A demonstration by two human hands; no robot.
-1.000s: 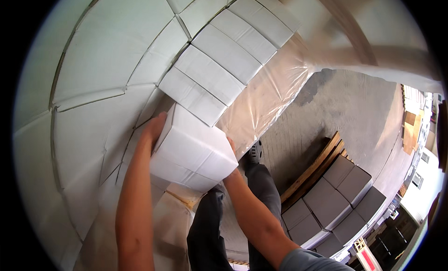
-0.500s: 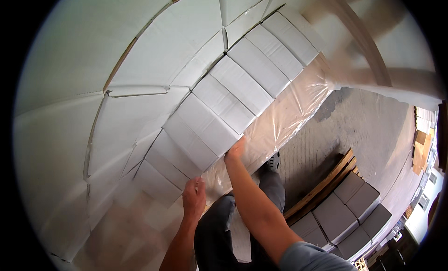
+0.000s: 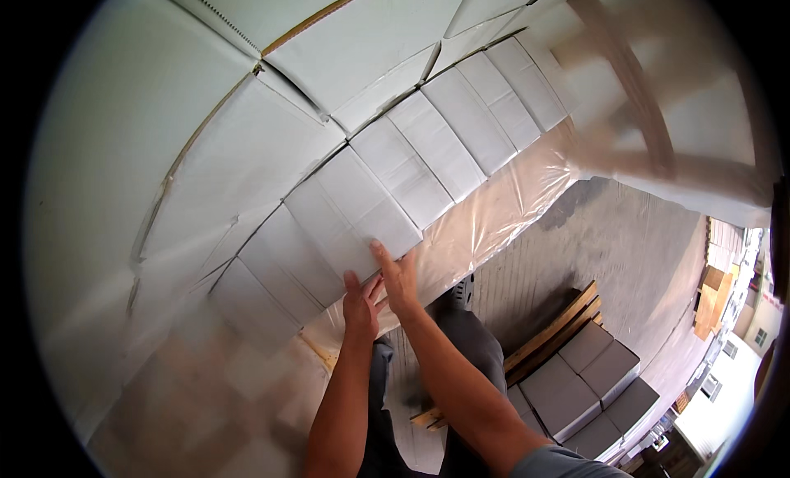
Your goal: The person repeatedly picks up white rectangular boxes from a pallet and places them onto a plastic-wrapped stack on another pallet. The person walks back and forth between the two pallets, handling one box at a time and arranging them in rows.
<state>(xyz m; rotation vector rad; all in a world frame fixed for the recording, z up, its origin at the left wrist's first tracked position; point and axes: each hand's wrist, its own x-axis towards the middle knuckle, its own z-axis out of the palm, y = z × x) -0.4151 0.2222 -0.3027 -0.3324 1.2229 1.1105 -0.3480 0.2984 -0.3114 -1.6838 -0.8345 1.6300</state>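
Note:
A long row of white cardboard boxes [image 3: 415, 144] runs diagonally across the view. My right hand [image 3: 400, 282] is at the front edge of one white box [image 3: 362, 200], its thumb lying on the top and its fingers over the front face, partly hidden. Just left of it, my left hand [image 3: 360, 307] touches the front edge with its thumb raised and its fingers stretched toward the right hand. The fingertips of both hands nearly meet.
Larger white cartons [image 3: 222, 149] stand like a wall behind the row. Clear plastic film [image 3: 485, 210] covers the ledge in front. At lower right, grey-looking boxes [image 3: 564, 387] sit on a wooden pallet [image 3: 568, 317]. Blurred film-wrapped goods [image 3: 642, 91] rise at upper right.
My right hand has moved slightly left, its thumb now on the box top. My left hand has come up and right beside it. The view has shifted a little.

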